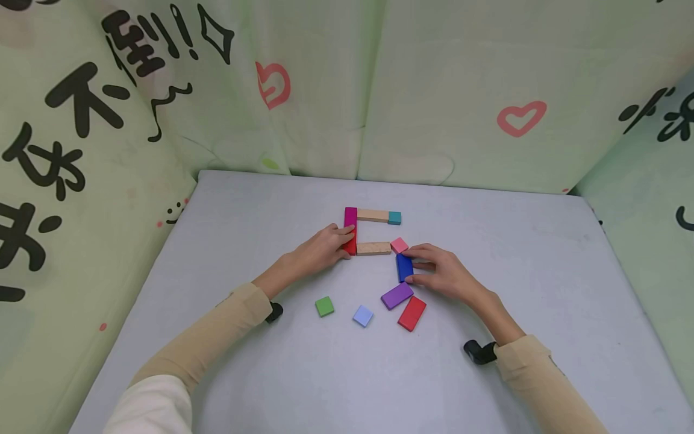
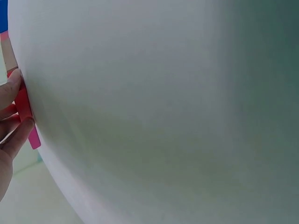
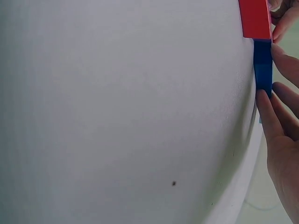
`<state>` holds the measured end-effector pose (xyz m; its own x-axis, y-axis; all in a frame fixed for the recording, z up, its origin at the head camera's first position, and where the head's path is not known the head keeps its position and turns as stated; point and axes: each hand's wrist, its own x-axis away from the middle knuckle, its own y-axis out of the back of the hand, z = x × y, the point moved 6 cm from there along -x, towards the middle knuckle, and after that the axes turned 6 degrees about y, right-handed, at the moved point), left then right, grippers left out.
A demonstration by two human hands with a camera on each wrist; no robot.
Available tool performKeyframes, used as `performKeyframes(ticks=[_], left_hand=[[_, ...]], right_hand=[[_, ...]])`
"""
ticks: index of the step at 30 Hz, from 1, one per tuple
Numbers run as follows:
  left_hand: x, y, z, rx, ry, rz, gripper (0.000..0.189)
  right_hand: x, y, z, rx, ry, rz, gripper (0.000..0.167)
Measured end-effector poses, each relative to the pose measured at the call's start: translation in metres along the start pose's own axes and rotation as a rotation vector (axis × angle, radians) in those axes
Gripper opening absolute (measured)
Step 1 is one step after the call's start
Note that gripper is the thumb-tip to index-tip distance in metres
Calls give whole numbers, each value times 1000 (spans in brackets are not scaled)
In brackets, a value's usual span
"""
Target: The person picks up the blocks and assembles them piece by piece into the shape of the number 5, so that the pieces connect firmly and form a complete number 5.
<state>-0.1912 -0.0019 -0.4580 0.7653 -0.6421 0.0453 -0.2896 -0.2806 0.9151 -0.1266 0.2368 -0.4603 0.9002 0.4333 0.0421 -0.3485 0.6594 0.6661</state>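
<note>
My left hand (image 1: 326,246) holds the red block (image 1: 349,244) by its two ends, seen also in the left wrist view. That block lies end to end with a magenta block (image 1: 350,215). From this column, two tan wooden blocks (image 1: 373,215) (image 1: 373,248) run to the right. A teal block (image 1: 394,218) touches the far one's end; a tilted pink block (image 1: 399,245) sits at the near one's end. My right hand (image 1: 441,271) pinches the blue block (image 1: 403,267) between thumb and finger, just below the pink block. Its ends show in the right wrist view.
A purple block (image 1: 397,296) lies slanted just below the blue one, with a second red block (image 1: 412,313) beside it. Nearer me are a light blue block (image 1: 362,316) and a green block (image 1: 325,306). Printed curtains (image 1: 434,90) border the white table (image 1: 542,271).
</note>
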Motion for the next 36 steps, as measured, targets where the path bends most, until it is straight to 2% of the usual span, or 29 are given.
performKeyframes(ticks=[24, 28, 30, 32, 34, 36], left_hand=[[1, 1, 0, 18, 20, 23, 61], [5, 5, -3, 11, 11, -16, 58], [10, 10, -8, 15, -8, -73, 54], [16, 16, -20, 34, -30, -139, 49], [23, 21, -38, 80, -34, -172, 44], [29, 23, -60, 135, -31, -169, 41]], right_hand=[[1, -2, -1, 18, 11, -29, 54], [0, -2, -2, 5, 3, -20, 54], [0, -1, -3, -2, -4, -13, 55], [0, -1, -4, -3, -6, -5, 55], [0, -1, -5, 1, -3, 0, 55], [0, 0, -6, 4, -3, 1, 55]])
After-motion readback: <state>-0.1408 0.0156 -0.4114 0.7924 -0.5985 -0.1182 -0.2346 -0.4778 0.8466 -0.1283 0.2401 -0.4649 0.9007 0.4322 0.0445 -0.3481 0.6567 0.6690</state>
